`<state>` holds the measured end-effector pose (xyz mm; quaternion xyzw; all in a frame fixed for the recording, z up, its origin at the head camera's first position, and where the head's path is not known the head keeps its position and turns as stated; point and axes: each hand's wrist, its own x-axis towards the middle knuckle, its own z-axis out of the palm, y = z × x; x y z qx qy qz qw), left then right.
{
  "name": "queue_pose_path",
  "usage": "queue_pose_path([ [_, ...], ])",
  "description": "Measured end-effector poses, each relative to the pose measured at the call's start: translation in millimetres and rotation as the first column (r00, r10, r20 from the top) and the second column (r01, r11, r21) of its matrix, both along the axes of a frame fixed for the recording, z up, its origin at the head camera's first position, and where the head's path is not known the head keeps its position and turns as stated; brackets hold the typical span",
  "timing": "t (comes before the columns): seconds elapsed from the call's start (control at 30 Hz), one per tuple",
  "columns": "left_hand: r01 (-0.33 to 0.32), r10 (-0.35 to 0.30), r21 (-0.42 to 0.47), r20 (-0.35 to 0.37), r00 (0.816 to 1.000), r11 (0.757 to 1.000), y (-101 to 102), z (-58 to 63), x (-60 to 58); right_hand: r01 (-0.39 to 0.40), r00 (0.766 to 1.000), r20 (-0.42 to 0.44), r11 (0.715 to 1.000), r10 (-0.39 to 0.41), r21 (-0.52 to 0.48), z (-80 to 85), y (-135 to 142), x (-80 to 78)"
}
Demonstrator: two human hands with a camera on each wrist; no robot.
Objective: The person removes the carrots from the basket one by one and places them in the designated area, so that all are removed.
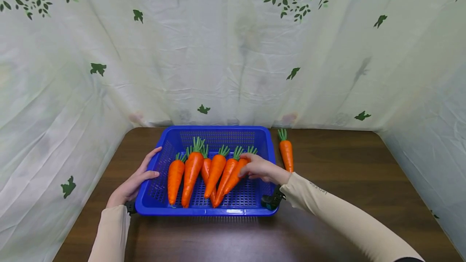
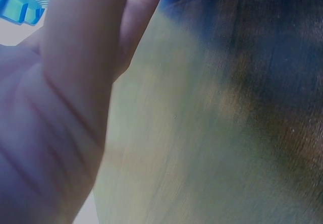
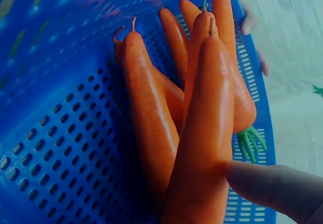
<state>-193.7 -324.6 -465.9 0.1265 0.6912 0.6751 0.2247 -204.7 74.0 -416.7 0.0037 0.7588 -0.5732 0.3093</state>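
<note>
A blue plastic basket (image 1: 207, 211) stands on the table with several orange carrots inside, their green tops toward the far side. My right hand (image 1: 263, 169) reaches over the basket's right side and pinches the rightmost carrot (image 1: 236, 175) near its green top. In the right wrist view a fingertip (image 3: 247, 178) presses against the side of that carrot (image 3: 204, 133); its tip points away over the others. My left hand (image 1: 132, 183) rests against the basket's left rim, fingers fairly straight, with two fingertips on the edge.
One more carrot (image 1: 286, 153) lies on the table just right of the basket, partly behind the right forearm. The brown wooden table (image 1: 364, 173) reaches back to a pale curtain (image 1: 218, 51) with leaf prints, which also hangs along both sides.
</note>
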Motion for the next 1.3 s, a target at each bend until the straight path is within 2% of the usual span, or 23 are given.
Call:
queue_pose_path([
  [0.27,-0.006,0.006,-0.028,-0.015,1.0,1.0,0,0.0,0.7,0.017,0.999,-0.031,1.0,-0.018,-0.016,0.3,-1,0.1],
  [0.6,-0.013,0.012,-0.033,-0.011,1.0,0.999,1,-1.5,0.7,0.073,0.992,-0.099,0.997,-0.076,-0.035,5.3,-3,1.9],
  [0.8,-0.005,0.005,-0.019,-0.013,1.0,1.0,1,-2.1,-0.1,0.069,0.986,-0.146,0.995,-0.078,-0.065,10.1,0,4.2],
  [1.1,-0.001,0.0,-0.015,-0.013,1.0,1.0,1,-0.8,-0.8,0.018,0.985,-0.164,0.978,-0.053,-0.208,21.0,17,9.7],
  [1.3,0.005,-0.005,-0.005,-0.011,1.0,1.0,1,-1.3,0.5,-0.003,0.982,-0.182,0.965,-0.047,-0.262,31.7,29,16.0],
])
